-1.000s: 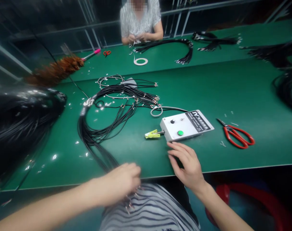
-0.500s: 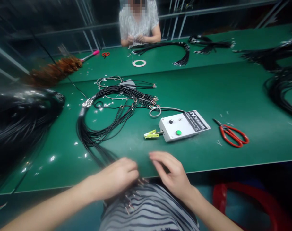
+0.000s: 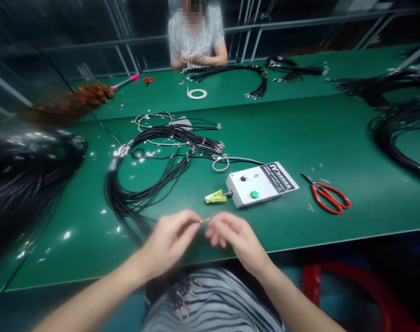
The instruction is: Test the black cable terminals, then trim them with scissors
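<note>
Between the thumb and forefinger of my left hand [image 3: 173,235] is the end of a thin black cable, its bare copper wire [image 3: 205,220] sticking out to the right. My right hand [image 3: 236,237] has its fingers bent together at the tip of that wire; the exact contact is blurred. Several more stripped cable ends [image 3: 182,299] hang over my lap below the left hand. The cables come from a curved black bundle [image 3: 118,184] on the table. Just beyond my hands, a yellow-green nozzle [image 3: 216,197] sticks out of a white control box [image 3: 261,184] with a green button.
Red-handled snips [image 3: 329,196] lie right of the box. A plastic-wrapped cable pile [image 3: 30,184] fills the left side, and coiled cables [image 3: 400,133] lie at the right. Across the green table [image 3: 300,124] sits a person [image 3: 197,41] near a tape roll [image 3: 197,94].
Both hands have risen from the table's front edge. My left hand now presents a copper wire end, and my right hand's fingers have closed in towards it. The camera view has shifted slightly.
</note>
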A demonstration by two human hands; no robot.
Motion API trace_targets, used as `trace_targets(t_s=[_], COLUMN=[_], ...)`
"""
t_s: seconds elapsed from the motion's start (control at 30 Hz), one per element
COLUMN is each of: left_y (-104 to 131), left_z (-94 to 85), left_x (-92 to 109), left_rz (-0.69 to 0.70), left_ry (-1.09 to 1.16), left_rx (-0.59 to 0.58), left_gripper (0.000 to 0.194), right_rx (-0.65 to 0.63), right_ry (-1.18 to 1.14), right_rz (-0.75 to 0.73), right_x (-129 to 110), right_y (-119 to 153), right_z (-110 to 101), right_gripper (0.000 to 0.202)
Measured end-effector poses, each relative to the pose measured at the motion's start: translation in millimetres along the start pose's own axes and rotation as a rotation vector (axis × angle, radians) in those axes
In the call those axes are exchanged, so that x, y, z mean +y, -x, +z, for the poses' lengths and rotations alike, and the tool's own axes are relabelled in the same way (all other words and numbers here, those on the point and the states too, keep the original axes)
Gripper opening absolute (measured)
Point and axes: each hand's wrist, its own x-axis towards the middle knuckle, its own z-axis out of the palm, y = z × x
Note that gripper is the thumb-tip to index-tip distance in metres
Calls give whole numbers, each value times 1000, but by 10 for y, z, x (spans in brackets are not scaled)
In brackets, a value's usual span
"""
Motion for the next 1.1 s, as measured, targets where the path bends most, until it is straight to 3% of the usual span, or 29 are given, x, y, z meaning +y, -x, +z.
trace_targets(t_s=[0.1, 0.27, 0.37, 0.53, 0.73, 1.1], left_y=[4, 7, 8, 21, 28, 47], left_z=[46, 122, 140, 158, 202, 209], left_x=[-27, -69, -77, -96, -119, -109], left_rz=[-9, -16, -4, -15, -86, -122], left_ry=[27, 39, 9, 31, 117, 167], left_rx=[4, 51, 66, 65, 129, 107], left_gripper=[14, 14, 14, 14, 14, 16], right_rx=[13, -30, -38, -39, 59, 74], right_ry=[-261, -601, -720, -669, -563, -529], right_rz=[61, 262, 303, 293, 198, 128], right_x=[-33, 118, 154, 119, 218, 161], right_y=[-99, -127, -150, -154, -77, -110], right_z=[-3, 114, 76, 62, 179, 168], right_gripper=[21, 24, 26, 24, 24, 22])
